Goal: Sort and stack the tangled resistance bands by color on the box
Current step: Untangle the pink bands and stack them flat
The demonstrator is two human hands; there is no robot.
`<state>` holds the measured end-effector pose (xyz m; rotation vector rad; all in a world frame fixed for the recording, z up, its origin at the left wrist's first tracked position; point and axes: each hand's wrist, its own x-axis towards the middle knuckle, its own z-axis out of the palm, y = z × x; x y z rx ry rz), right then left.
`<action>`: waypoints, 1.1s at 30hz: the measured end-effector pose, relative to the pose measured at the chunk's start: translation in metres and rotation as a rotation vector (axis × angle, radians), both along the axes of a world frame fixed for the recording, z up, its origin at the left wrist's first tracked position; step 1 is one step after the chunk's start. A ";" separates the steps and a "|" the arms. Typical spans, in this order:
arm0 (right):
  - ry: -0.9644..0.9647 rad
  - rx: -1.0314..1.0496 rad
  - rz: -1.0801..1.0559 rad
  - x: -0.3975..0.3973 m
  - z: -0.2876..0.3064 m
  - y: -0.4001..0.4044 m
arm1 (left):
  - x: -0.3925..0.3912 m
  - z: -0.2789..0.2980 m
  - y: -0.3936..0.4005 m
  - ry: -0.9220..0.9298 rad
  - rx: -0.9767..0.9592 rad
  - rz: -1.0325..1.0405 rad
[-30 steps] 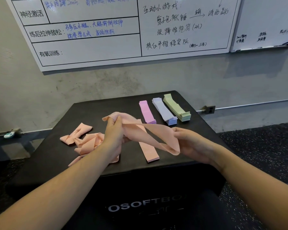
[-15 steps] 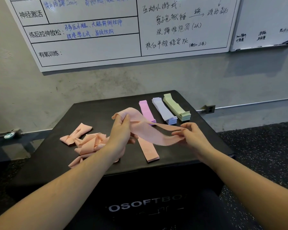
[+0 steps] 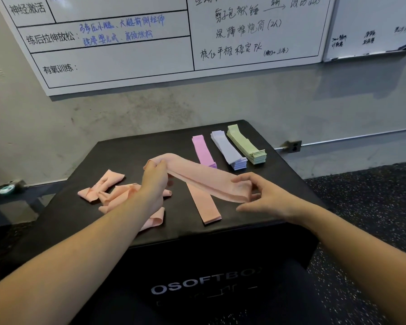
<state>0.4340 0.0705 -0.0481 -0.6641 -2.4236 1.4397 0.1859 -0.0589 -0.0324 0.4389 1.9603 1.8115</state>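
Head view: left hand (image 3: 154,181) pinches one end of a peach band (image 3: 206,178), fingers curled round the fold. Right hand (image 3: 265,195) has the other end, thumb and fingers closed narrow on it, remaining fingers loose. Band hangs stretched between the hands just above the black box (image 3: 117,156), not lying on it yet.

Risks, as a guess: the band is limp and looks slightly twisted near the left grip, so it could land creased or askew on the flat peach strip (image 3: 205,205) underneath and the stack goes crooked. A loose pinch on the right could drop that end early. Left forearm sits right over the tangled peach pile (image 3: 117,193) and could drag it.

Orientation: band's long axis runs from far-left to near-right, diagonal across the box. The flat peach strip runs far to near, leaning a little right, so the held band crosses it and needs turning to line up. Pink stack (image 3: 203,151), lilac stack (image 3: 229,148) and green stack (image 3: 245,145) lie roughly parallel at the back right.
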 end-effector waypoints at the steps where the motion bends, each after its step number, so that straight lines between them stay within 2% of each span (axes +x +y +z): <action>1: -0.054 0.110 0.031 -0.001 -0.001 0.001 | -0.002 0.000 0.003 -0.034 0.030 -0.015; 3: -0.071 0.244 0.009 -0.004 -0.007 0.000 | -0.007 -0.003 0.011 -0.168 0.106 -0.027; 5: 0.021 0.319 -0.067 -0.007 -0.017 0.003 | -0.009 -0.006 0.018 -0.281 0.144 -0.014; 10: 0.234 0.521 -0.071 -0.009 -0.043 0.020 | -0.009 -0.010 0.039 -0.358 0.152 0.006; 14: 0.227 0.698 -0.008 -0.008 -0.054 0.032 | -0.018 -0.015 0.058 -0.370 0.096 -0.012; 19: 0.158 0.676 0.070 -0.012 -0.063 0.040 | -0.032 -0.022 0.085 -0.409 0.043 -0.027; 22: 0.158 0.625 0.095 -0.017 -0.071 0.041 | -0.039 -0.029 0.100 -0.384 -0.019 0.019; 30: 0.207 0.815 0.284 -0.048 -0.082 0.047 | -0.068 -0.040 0.118 -0.232 -0.155 0.065; 33: 0.206 0.819 0.336 -0.064 -0.085 0.050 | -0.077 -0.047 0.124 -0.137 -0.185 0.010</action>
